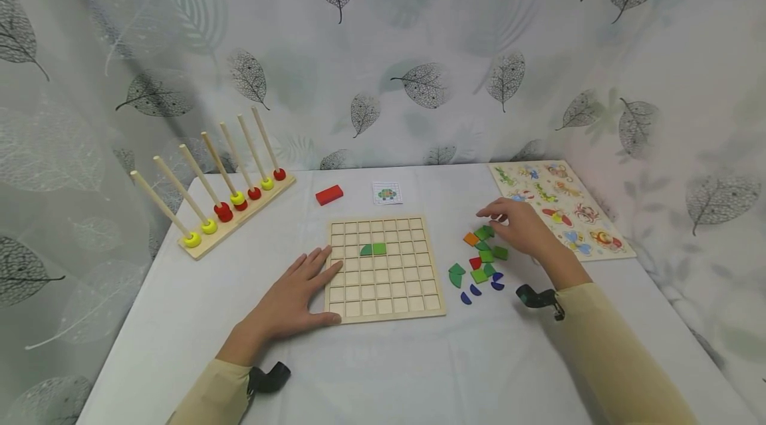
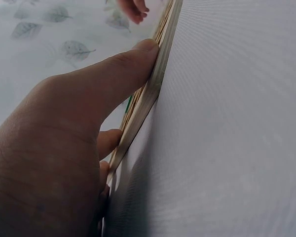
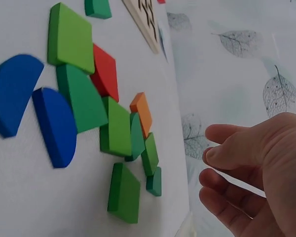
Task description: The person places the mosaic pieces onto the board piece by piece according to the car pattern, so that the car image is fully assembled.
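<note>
Your right beige fabric sleeve [image 1: 616, 352] runs off the head view's bottom; the square white paper card's [image 1: 387, 193] coloured print is too small to make out. Left wrist: your left hand [image 2: 74, 123] is cropped, the square pale wooden grid board [image 2: 143, 101] edge-on, cells mostly hidden. Right wrist crops your right hand [image 3: 261, 173].

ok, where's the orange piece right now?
Head view: the orange piece lies on the table, right of the grid board, beside a green square and farther from the camera than the red piece.
</note>
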Available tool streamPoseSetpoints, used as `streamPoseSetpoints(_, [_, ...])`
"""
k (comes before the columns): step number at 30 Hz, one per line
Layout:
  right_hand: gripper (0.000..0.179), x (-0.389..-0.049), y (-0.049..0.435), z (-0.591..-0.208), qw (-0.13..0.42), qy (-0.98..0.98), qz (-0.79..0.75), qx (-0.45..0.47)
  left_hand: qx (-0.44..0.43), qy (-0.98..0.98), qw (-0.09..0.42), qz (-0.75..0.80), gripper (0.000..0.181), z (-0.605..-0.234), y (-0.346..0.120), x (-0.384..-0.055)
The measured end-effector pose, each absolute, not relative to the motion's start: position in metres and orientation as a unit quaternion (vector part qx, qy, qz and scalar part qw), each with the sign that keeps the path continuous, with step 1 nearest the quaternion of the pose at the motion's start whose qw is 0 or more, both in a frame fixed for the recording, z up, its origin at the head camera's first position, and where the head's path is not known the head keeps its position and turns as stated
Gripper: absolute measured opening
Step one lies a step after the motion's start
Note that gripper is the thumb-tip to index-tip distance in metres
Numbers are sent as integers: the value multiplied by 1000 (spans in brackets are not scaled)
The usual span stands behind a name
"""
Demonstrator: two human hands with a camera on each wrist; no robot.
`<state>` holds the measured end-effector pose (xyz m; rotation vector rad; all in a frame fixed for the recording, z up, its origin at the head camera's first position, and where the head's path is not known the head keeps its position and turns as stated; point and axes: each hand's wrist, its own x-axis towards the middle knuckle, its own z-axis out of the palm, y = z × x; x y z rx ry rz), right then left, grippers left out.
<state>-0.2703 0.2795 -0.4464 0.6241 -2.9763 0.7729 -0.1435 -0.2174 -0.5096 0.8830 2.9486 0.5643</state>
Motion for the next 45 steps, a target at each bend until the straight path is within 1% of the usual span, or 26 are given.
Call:
streamPoseSetpoints(3, [32, -270, 281, -449, -14, -952, 241, 189, 283, 942, 5, 180, 104, -510, -217, -143])
streamPoseSetpoints(9, [37, -271, 282, -455, -64, -956, 244, 150, 285, 941, 3, 184, 104, -509, -218, -143])
streamPoseSetpoints(13, [39, -271, 284, -460, -79, -956, 239, 151, 285, 941, 3, 184, 103, -509, -218, -143])
streamPoseSetpoints(20, [38, -271, 286, -463, -77, -956, 238, 154, 283, 942, 4, 182, 103, -510, -218, -144])
streamPoseSetpoints(28, [40, -274, 291, -466, -95, -961, 236, 110, 280, 944, 8, 175, 104, -512, -218, -145])
streamPoseSetpoints(40, [32, -274, 293, -464, -93, -966, 230, 70, 283, 943, 5, 177, 104, -510, -218, -144])
streamPoseSetpoints(42, [32, -273, 292, -463, -92, -967, 229, 66, 283, 942, 4, 178, 104, -510, -218, -144])
streamPoseSetpoints(45, [36, -272, 293, -462, -86, -968, 225, 70, 284, 942, 4, 179, 103, -509, -218, -144])
